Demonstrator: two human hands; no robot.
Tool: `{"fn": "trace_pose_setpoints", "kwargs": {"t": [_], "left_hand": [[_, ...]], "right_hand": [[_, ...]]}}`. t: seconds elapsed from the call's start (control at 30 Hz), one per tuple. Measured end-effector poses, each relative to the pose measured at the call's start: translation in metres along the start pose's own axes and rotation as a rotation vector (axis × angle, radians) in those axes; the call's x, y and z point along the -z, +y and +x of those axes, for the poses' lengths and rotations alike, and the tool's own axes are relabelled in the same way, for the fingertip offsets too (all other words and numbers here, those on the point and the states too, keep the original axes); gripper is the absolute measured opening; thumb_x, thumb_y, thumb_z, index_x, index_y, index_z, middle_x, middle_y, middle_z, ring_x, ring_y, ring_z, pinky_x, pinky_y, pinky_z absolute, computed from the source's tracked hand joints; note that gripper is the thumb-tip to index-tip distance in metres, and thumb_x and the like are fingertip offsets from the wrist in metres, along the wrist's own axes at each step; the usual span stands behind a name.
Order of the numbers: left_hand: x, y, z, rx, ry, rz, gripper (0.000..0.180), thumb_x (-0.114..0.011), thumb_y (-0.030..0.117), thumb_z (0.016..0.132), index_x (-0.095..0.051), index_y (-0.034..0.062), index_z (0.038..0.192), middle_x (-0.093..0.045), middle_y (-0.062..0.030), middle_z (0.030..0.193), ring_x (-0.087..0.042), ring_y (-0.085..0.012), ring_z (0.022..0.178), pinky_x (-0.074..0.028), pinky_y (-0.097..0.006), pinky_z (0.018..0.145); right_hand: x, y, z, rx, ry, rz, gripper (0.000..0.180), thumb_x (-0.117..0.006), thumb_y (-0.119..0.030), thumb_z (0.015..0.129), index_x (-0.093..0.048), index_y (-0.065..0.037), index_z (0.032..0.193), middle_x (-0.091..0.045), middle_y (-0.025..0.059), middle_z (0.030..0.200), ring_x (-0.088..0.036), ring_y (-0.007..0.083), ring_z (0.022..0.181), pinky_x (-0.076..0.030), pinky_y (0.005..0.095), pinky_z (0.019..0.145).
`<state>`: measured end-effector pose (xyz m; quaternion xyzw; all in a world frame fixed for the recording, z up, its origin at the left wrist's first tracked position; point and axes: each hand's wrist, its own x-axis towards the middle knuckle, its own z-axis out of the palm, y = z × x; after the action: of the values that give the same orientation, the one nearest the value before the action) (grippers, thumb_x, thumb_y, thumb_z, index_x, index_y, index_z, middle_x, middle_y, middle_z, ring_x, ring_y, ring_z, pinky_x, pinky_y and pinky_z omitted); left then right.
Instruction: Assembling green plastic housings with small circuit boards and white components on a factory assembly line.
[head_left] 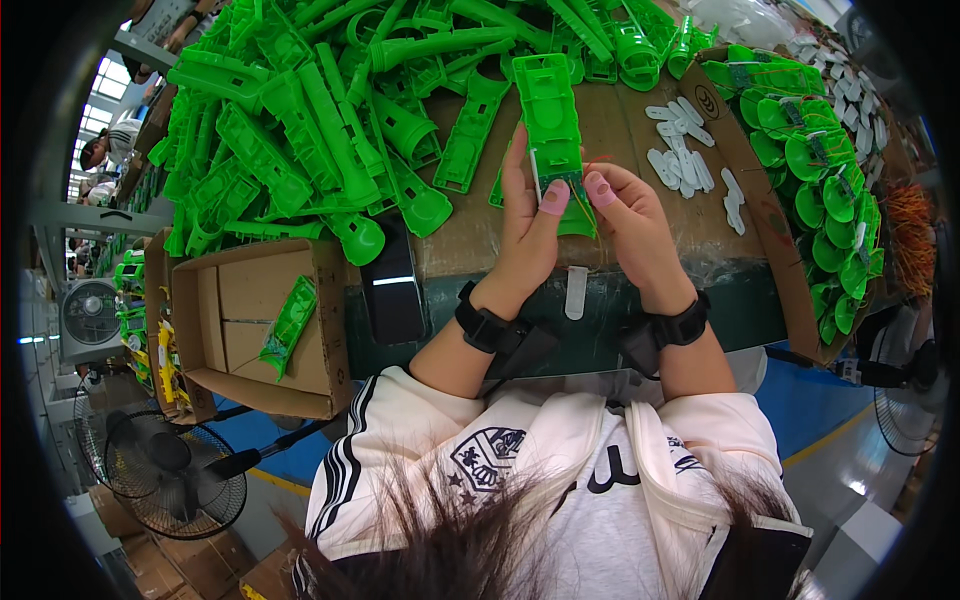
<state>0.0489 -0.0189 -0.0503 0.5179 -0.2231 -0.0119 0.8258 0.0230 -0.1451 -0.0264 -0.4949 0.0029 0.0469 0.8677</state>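
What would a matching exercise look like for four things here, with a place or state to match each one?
Things:
1. Black phone
2. Loose white pieces
3. Held green casing
4. Cardboard box at left

Places or states:
A. Between the left hand and right hand
B. Contains a lone green part
C. Scattered right of the casing
D. Lying just right of the box

Pairs: 1-D, 2-C, 3-A, 4-B

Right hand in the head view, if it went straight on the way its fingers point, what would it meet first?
Likely the green plastic housing in the left hand, just beside the right hand; whether they already touch is unclear.
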Motion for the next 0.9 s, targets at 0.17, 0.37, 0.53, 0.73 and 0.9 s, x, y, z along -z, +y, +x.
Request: {"fn": "trace_pose_setpoints", "kwargs": {"t": [0.17,0.37,0.53,0.73,0.9], "left_hand": [[-0.0012,-0.0009,-0.0011,-0.02,0.014,0.012,0.062,-0.046,0.018,0.091,-0.009,0.0142,0.141,-0.04,-0.013,0.129,-0.044,-0.022,0.115,-0.038,-0.035,0.096],[-0.0018,-0.0017,-0.0017,-0.019,-0.006,0.003,0.061,-0.047,0.023,0.091,-0.011,0.0131,0.14,-0.04,-0.0145,0.128,-0.045,-0.0229,0.115,-0.038,-0.036,0.096],[-0.0025,-0.0012,-0.0018,-0.026,0.005,0.029,0.06,-0.047,0.023,0.092,-0.011,0.0127,0.139,-0.041,-0.0159,0.128,-0.045,-0.0241,0.115,-0.038,-0.036,0.096],[-0.0008,-0.0034,0.0006,-0.01,0.031,-0.04,0.06,-0.047,0.023,0.092,-0.012,0.0126,0.139,-0.041,-0.0174,0.127,-0.046,-0.0253,0.114,-0.038,-0.037,0.096],[-0.0014,-0.0002,0.0011,-0.002,0.008,-0.074,0.06,-0.047,0.023,0.091,-0.012,0.0127,0.139,-0.042,-0.0182,0.127,-0.046,-0.026,0.114,-0.038,-0.037,0.096]], "right_hand": [[0.0016,0.0056,0.0031,-0.044,-0.03,0.075,0.028,-0.058,-0.018,0.087,-0.052,0.001,0.107,-0.059,0.004,0.1,-0.054,0.0085,0.091,-0.043,0.0224,0.079],[0.0068,0.0076,0.0043,-0.082,-0.103,0.183,0.025,-0.059,-0.016,0.086,-0.051,-0.003,0.106,-0.058,0.0026,0.101,-0.054,0.0091,0.092,-0.043,0.024,0.08],[0.0072,0.0051,0.0039,-0.1,-0.097,0.162,0.025,-0.059,-0.016,0.087,-0.051,-0.003,0.107,-0.058,0.0025,0.101,-0.054,0.0089,0.093,-0.043,0.0242,0.081],[0.0023,0.0024,0.0016,-0.107,-0.023,0.183,0.027,-0.058,-0.016,0.087,-0.053,0.0,0.108,-0.058,0.0028,0.1,-0.055,0.009,0.091,-0.044,0.0234,0.08],[0.0017,0.0012,0.001,-0.034,-0.039,0.011,0.028,-0.06,-0.014,0.085,-0.053,0.002,0.108,-0.059,0.0051,0.1,-0.055,0.0096,0.089,-0.044,0.0229,0.081]]}}
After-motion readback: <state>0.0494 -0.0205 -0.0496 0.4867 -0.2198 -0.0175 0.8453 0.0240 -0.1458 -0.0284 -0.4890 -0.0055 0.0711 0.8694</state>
